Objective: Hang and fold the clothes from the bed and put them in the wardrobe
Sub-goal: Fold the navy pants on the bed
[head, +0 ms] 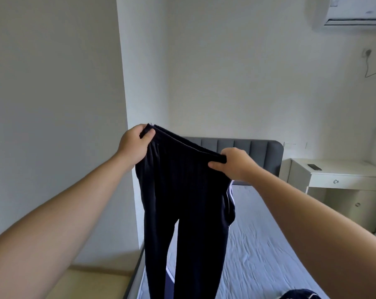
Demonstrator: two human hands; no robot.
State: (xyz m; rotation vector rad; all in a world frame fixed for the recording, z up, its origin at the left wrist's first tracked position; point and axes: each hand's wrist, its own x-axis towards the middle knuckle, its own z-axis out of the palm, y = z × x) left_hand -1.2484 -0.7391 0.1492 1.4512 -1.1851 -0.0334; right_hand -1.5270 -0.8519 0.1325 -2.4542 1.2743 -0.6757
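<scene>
Both hands, left hand (135, 143) and right hand (232, 164), pinch the dark trousers (182, 201) at the waistband corners, the soundest hold; the fabric hangs soft, light and limp above the bed (258, 244).

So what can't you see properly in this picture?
- Head view: the trousers' leg ends, cut off by the bottom edge.
- Head view: a dark garment on the bed, mostly cut off by the bottom edge; its kind is unclear.
- Head view: a small dark thing on the desk, too small to name.
- The wardrobe: nowhere in the head view.
</scene>
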